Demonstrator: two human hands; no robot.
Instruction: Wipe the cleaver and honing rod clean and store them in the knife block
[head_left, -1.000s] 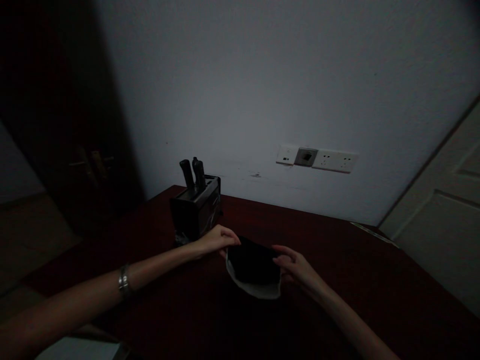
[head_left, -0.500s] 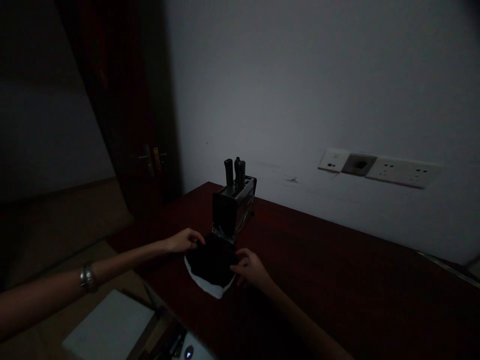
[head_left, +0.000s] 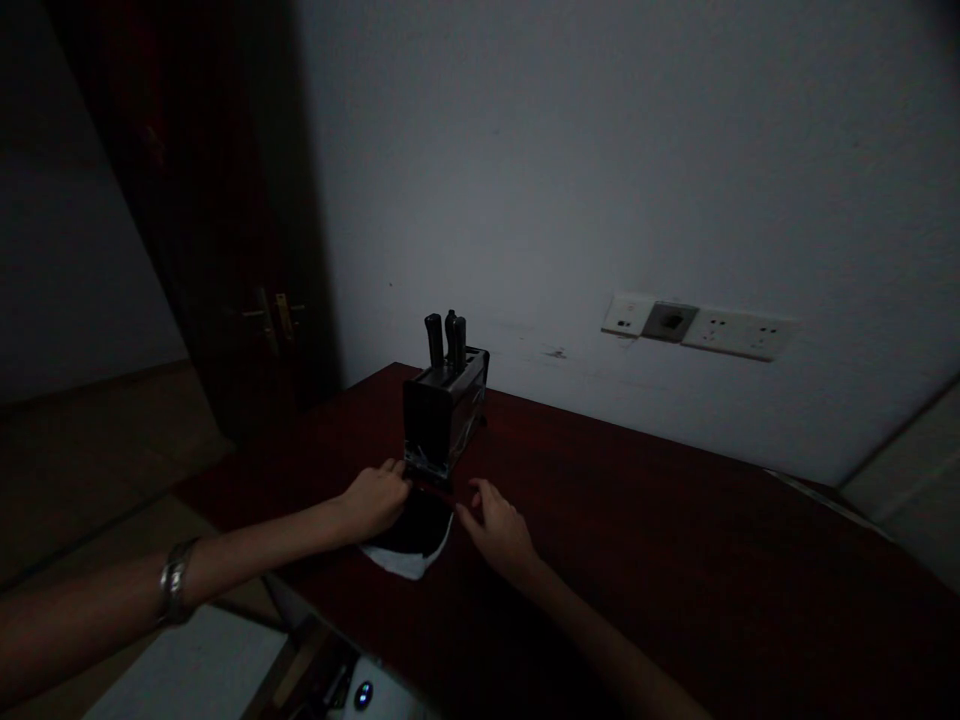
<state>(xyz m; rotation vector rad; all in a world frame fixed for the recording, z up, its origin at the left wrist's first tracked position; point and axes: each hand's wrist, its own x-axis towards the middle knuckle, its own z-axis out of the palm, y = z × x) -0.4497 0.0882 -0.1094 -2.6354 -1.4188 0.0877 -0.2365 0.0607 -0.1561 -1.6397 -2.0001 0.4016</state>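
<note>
A dark cloth with a white edge (head_left: pixel 414 538) lies on the dark red table (head_left: pixel 637 540), just in front of a knife block (head_left: pixel 444 412) with several black handles sticking up. My left hand (head_left: pixel 376 495) rests on the cloth's left side with its fingers curled onto it. My right hand (head_left: pixel 496 525) is at the cloth's right edge, fingers bent and touching it. A metal bracelet (head_left: pixel 172 580) sits on my left wrist. The room is dim.
A white wall with a row of sockets (head_left: pixel 694 326) runs behind the table. A dark door with handles (head_left: pixel 264 315) stands at the left. A pale flat object (head_left: pixel 195 670) and a white device with a small light (head_left: pixel 365 697) lie below the table's near edge.
The cloth has been drawn closer to the knife block and looks smaller and flatter. Both hands stayed at its sides. The camera has swung left and back.
</note>
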